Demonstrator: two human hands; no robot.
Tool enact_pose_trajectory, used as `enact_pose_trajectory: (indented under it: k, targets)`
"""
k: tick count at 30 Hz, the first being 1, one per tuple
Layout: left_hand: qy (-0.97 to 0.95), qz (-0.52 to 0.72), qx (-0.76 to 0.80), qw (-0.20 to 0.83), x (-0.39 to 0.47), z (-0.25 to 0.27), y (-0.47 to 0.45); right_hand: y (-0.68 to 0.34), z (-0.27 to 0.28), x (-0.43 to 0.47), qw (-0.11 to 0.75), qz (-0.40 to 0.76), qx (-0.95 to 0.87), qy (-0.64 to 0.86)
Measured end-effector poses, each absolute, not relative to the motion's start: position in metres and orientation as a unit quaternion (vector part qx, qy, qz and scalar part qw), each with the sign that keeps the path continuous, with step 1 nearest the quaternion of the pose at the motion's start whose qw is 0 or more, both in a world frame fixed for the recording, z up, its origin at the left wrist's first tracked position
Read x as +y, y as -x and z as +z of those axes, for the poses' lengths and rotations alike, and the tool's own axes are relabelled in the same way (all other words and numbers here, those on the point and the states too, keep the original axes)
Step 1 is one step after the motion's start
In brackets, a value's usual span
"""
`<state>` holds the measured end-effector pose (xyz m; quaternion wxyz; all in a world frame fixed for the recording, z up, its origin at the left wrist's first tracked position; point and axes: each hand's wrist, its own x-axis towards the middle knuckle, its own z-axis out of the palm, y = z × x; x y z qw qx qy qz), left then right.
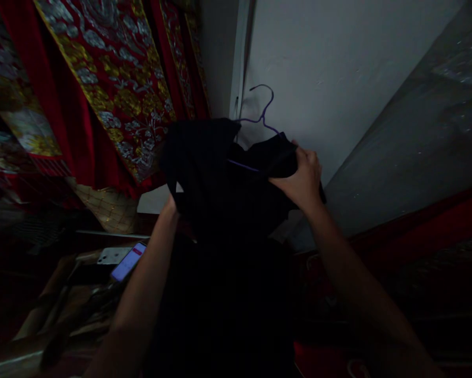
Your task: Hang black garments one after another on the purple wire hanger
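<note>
A dark garment (212, 178), black or very dark navy, hangs on a thin purple clothes hanger (264, 113), whose hook stands up above the collar. The hanger's lower bar shows through the neck opening. My right hand (304, 176) grips the garment's shoulder on the right, thumb in front and fingers behind the cloth. At the opposite side my left hand (173, 203) goes in behind or under the cloth; only the wrist and a bit of the hand show, and its fingers are hidden. The lower part of the garment blends into the dark.
Red hangings (129, 89) embroidered in gold and silver fill the upper left. Behind the hanger is a pale wall (318, 63); a grey plastic-like sheet (425, 121) covers the right. A lit phone (128, 261) and a white phone (112, 255) lie at lower left beside wooden bars.
</note>
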<state>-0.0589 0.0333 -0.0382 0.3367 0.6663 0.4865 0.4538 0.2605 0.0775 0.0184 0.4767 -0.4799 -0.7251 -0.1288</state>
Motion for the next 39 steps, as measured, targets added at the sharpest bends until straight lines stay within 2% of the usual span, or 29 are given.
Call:
enact_pose_trajectory:
  k: [3,6,10,13,16,17,19,21,23,27,33,39]
  targets:
    - [-0.555,0.57,0.455,0.4,0.013,-0.073,0.056,-0.25,0.048,0.088,0.443,-0.131,-0.743,0.484]
    - [-0.43,0.617,0.453,0.478,-0.009,-0.101,0.051,-0.24,0.065,0.085,0.408,-0.128,-0.773,0.468]
    - [-0.377,0.63,0.497,0.461,-0.03,-0.123,0.045,-0.241,0.055,0.059,0.412,-0.096,-0.8,0.426]
    - [-0.279,0.664,0.498,0.482,-0.038,-0.133,0.028,-0.236,0.021,0.033,0.499,-0.031,-0.771,0.394]
    - [-0.217,0.669,0.483,0.521,-0.044,-0.137,0.001,-0.21,-0.029,0.014,0.624,0.109,-0.648,0.423]
    - [-0.212,0.664,0.478,0.534,-0.046,-0.138,-0.009,-0.198,-0.047,0.01,0.613,0.193,-0.622,0.446]
    - [-0.213,0.647,0.465,0.565,-0.051,-0.137,-0.026,-0.175,-0.077,0.006,0.528,0.353,-0.615,0.468]
    - [-0.215,0.632,0.449,0.593,-0.056,-0.134,-0.035,-0.161,-0.095,0.006,0.468,0.411,-0.623,0.472]
    - [-0.213,0.628,0.441,0.605,-0.059,-0.131,-0.037,-0.158,-0.101,0.008,0.453,0.424,-0.626,0.472]
    - [-0.21,0.654,0.458,0.564,-0.057,-0.13,-0.03,-0.173,-0.098,0.006,0.468,0.436,-0.618,0.457]
    - [-0.189,0.741,0.479,0.431,-0.044,-0.143,-0.027,-0.175,-0.1,-0.004,0.489,0.461,-0.601,0.433]
    - [-0.18,0.748,0.482,0.42,-0.047,-0.14,-0.023,-0.165,-0.102,-0.004,0.515,0.488,-0.564,0.422]
